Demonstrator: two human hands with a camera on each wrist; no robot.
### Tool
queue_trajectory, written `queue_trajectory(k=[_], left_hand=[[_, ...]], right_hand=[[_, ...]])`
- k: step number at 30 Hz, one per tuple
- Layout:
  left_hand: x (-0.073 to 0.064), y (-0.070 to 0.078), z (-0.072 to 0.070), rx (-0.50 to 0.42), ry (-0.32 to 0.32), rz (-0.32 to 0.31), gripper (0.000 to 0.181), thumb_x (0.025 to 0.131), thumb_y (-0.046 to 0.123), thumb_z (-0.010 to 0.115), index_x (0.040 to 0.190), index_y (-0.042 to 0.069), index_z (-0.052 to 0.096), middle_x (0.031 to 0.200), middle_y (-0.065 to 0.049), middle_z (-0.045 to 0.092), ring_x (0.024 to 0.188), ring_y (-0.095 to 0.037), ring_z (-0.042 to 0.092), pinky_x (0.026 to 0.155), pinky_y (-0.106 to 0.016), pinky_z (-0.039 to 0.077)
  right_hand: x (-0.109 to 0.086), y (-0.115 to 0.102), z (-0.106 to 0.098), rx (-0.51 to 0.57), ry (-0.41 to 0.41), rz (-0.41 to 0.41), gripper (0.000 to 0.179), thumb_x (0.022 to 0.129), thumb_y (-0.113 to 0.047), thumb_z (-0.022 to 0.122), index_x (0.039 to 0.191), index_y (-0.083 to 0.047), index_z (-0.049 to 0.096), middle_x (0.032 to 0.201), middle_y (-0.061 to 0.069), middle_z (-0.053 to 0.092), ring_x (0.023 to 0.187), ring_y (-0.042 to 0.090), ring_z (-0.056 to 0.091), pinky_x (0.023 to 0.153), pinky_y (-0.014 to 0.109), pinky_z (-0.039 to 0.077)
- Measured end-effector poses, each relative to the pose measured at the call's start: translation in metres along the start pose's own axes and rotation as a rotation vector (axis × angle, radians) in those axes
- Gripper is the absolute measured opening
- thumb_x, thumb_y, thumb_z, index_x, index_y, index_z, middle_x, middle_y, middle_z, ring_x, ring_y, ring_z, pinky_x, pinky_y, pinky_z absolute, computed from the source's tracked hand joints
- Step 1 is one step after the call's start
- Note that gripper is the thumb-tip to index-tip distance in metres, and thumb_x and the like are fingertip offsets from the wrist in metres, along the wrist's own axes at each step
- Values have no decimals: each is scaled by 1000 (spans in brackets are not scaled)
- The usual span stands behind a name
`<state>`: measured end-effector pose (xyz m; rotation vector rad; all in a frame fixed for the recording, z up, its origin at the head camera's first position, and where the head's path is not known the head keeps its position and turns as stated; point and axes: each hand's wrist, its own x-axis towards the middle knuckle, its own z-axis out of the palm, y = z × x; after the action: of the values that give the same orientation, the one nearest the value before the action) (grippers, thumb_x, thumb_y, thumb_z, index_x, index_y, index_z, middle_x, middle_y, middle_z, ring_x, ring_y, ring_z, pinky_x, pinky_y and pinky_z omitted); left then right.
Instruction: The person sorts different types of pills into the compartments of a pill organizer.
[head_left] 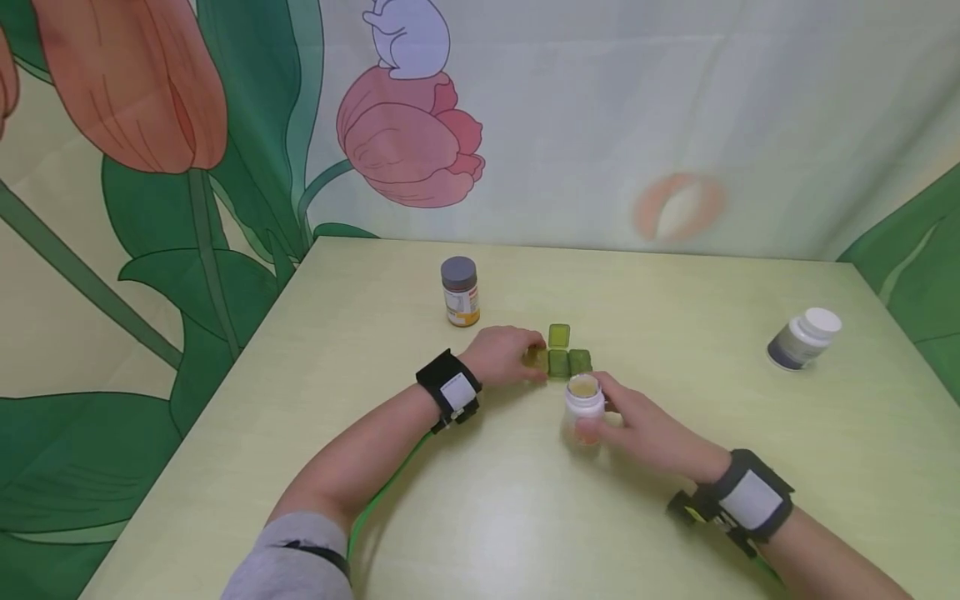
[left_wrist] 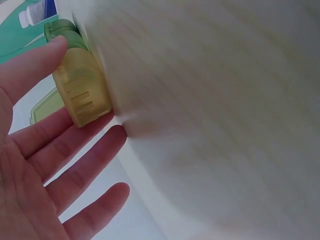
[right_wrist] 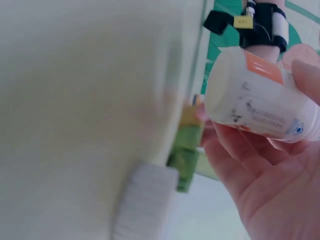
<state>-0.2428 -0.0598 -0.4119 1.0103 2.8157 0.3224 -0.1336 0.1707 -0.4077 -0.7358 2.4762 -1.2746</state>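
Two hands meet near the middle of the worktop (head_left: 480, 525). The left hand (head_left: 504, 355) has its grip nearly closed, thumb and fingers pinching the yellow end of a pill box (head_left: 558, 364) there. The right hand (head_left: 637, 422) curls its grip round an uncapped white bottle (head_left: 582, 405) nearby. A dark-lidded jar (head_left: 460, 293) stands beyond the left hand.
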Motion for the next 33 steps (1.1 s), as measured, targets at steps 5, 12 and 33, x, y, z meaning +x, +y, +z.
queue_trajectory(k=[5,12,33], left_hand=[[1,1,-1,6,-3,-6,48,86,44,73,122,15,64,100,4,65,83,-12,56,70,-27,44],[0,1,0,11,8,-1,48,85,44,73,121,14,65,96,4,64,79,-12,55,67,-27,43],[-1,3,2,31,18,-17,48,85,46,74,120,15,66,99,4,66,80,-12,56,68,-27,44]], right_hand=[[6,-4,-11,-74,51,-42,51,99,-27,59,142,-10,38,114,3,59,103,22,56,87,45,47],[13,-3,-21,-185,125,-66,52,97,-18,63,137,-6,33,111,8,59,92,20,56,73,35,49],[39,5,-42,-675,182,-273,52,83,-16,78,128,-5,54,99,10,59,77,22,53,64,36,47]])
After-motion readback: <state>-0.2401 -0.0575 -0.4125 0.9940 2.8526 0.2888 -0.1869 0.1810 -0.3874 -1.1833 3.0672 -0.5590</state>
